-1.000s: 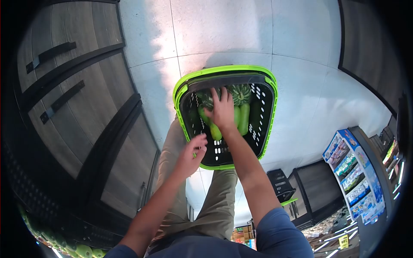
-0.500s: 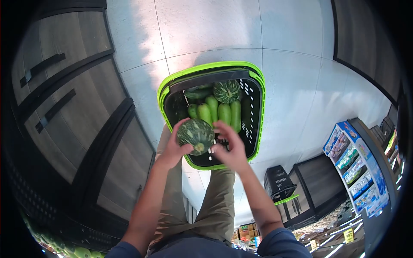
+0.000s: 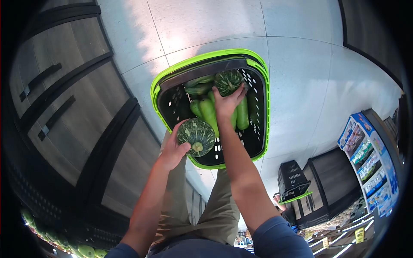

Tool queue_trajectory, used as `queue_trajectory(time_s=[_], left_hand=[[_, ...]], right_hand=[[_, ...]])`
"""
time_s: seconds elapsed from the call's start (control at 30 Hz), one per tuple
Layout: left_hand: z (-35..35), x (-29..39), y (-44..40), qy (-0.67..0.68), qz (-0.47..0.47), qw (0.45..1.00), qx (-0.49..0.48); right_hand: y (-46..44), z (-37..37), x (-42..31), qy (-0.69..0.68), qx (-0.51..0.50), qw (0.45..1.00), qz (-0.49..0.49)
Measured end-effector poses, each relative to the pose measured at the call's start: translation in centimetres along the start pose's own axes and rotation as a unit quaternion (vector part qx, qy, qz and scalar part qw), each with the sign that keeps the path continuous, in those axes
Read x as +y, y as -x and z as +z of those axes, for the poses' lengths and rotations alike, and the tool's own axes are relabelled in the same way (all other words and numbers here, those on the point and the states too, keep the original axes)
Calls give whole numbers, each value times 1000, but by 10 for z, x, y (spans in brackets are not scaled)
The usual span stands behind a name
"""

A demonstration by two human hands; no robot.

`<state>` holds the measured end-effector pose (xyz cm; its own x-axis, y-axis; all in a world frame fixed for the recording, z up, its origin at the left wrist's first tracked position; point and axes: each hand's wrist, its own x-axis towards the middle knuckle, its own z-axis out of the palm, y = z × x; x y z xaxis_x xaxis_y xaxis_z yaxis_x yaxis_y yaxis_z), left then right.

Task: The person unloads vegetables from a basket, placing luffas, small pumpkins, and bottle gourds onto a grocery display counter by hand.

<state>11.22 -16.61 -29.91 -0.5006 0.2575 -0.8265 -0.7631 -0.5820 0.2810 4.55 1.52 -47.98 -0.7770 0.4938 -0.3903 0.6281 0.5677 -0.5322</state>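
A black basket with a lime-green rim [image 3: 267,107] stands on the floor before my legs. My left hand [image 3: 173,148] holds a mottled dark green squash [image 3: 196,136], stem facing me, over the basket's near left side. Inside the basket, my right hand [image 3: 228,102] has its fingers around a second striped squash [image 3: 228,81] at the far side. Several long light green vegetables [image 3: 208,112] lie below and beside that hand, partly hidden by it. Darker green vegetables [image 3: 199,85] rest at the basket's far left.
Dark wood-panelled cabinets [image 3: 77,103] with black handles run along the left. Another black basket [image 3: 292,177] stands at the lower right, near a stocked display rack [image 3: 368,165]. Part of a person [image 3: 282,205] shows behind it. Green produce [image 3: 86,250] sits at the lower left.
One squash has come out of the basket into my left hand. My right hand has let go of it and moved back in, onto the other squash. A person has come into view.
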Motion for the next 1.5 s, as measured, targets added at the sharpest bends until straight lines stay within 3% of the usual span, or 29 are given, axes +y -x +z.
queue_trajectory(time_s=[0.1, 0.17, 0.27, 0.43, 0.5, 0.73, 0.8, 0.93, 1.23, 1.27, 1.3, 1.33, 1.4, 1.47, 1.5], left_hand=[[-2, -1, 4, -1, 2, 1000, 11], [-2, 1, 7, -33, 14, 999, 11], [-5, 0, 8, -49, 21, 999, 8], [-10, -5, 10, -47, 24, 999, 13], [-8, -7, 12, -44, 24, 999, 12], [-17, -20, 24, -65, 28, 997, 20], [-19, -24, 27, -70, 28, 997, 19], [-21, -34, 33, -51, 33, 998, 19], [-15, -40, 42, -16, 66, 997, 20], [-13, -39, 45, 13, 72, 997, 22], [-12, -39, 51, 14, 76, 997, 21], [-12, -39, 57, 36, 68, 996, 36], [-12, -36, 66, 53, 72, 995, 35], [2, -20, 82, 69, 81, 994, 4], [11, -14, 95, 83, 80, 993, -27]], right_hand=[[0, 12, 7, -62, 41, 996, 50], [-3, 14, 10, 16, 59, 998, -10], [-10, 4, 11, 111, 9, 993, -40], [-14, 4, 13, 64, -20, 997, -31], [-13, 7, 10, 10, -16, 1000, 11], [-10, 18, -2, 67, 13, 996, 54], [-12, 18, 5, 91, 14, 996, -2], [-17, 20, 11, 84, 34, 996, -19], [-9, -12, 6, 0, -47, 999, -23], [-4, -18, 8, -121, -79, 989, -18], [2, -28, 5, -241, -109, 964, -15], [11, -47, 2, -354, -189, 908, 124], [35, -90, -6, -568, -311, 731, 216], [66, -144, -25, -657, -390, 590, 260], [82, -170, -44, -688, -384, 554, 270]])
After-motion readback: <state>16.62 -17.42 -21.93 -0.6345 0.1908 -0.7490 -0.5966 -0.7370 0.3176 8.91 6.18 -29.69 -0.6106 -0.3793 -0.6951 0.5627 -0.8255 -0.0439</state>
